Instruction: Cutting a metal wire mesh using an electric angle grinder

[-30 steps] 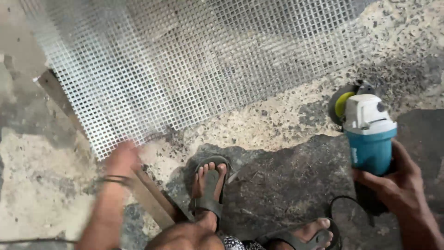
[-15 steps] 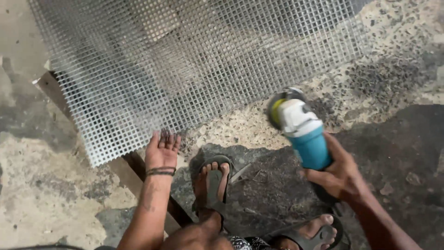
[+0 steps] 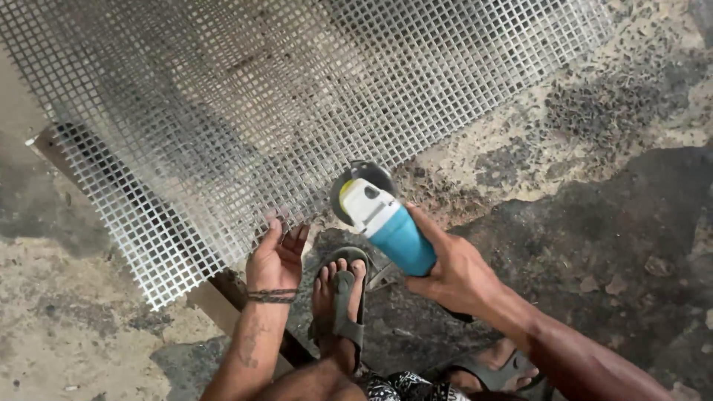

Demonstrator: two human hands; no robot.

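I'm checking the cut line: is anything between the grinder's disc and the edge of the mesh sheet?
Nothing visible. The grinder in the right hand has its disc at the mesh sheet edge; the left hand presses the sheet off to the side.

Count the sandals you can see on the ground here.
2. One sandal is on the foot just below the mesh sheet, between the left hand and the right hand. The other sandal is near the bottom edge, partly hidden under the right forearm.
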